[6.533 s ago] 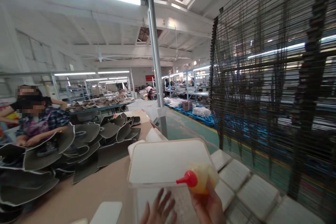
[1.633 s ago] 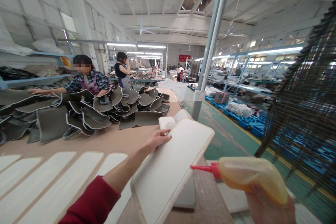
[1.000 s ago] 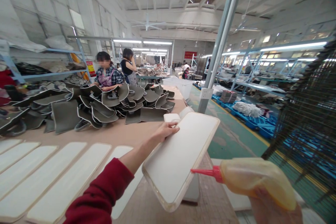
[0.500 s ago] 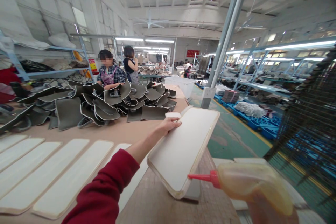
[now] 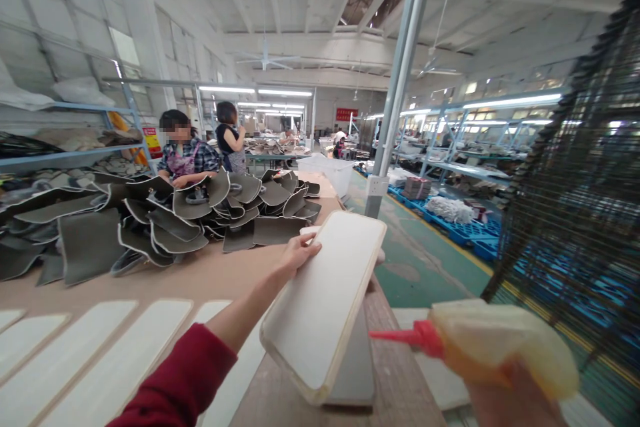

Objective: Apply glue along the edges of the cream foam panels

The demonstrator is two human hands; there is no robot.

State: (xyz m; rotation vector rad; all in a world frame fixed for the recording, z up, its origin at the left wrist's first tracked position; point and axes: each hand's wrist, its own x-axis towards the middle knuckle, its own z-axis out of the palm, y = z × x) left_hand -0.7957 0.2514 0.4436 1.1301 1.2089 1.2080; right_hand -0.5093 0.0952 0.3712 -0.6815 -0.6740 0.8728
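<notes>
My left hand point(image 5: 301, 252) grips the upper left edge of a white rounded panel point(image 5: 333, 293), tilted above the table. Along the panel's rim runs a pale yellowish border. In my right hand point(image 5: 517, 393) is a squeeze bottle point(image 5: 500, 347) with yellowish liquid and a red nozzle, lying sideways. Its tip points left and stands a little apart from the panel's lower right edge. Beneath the panel, a grey flat piece point(image 5: 353, 367) rests on the wooden board point(image 5: 395, 373). Several similar white panels point(image 5: 145, 347) lie in a row at the left.
Dark grey-green pieces with white edges point(image 5: 90, 240) are heaped across the brown table point(image 5: 240, 267). Behind them are two co-workers point(image 5: 185, 157). A metal post point(image 5: 393, 87) rises beyond the panel. Blue pallets point(image 5: 450, 223) and a dark mesh rack point(image 5: 565, 213) stand at the right.
The bottle's nozzle has come away from the panel's edge and shifted right. The view has turned slightly rightward, and more of the grey piece under the panel shows.
</notes>
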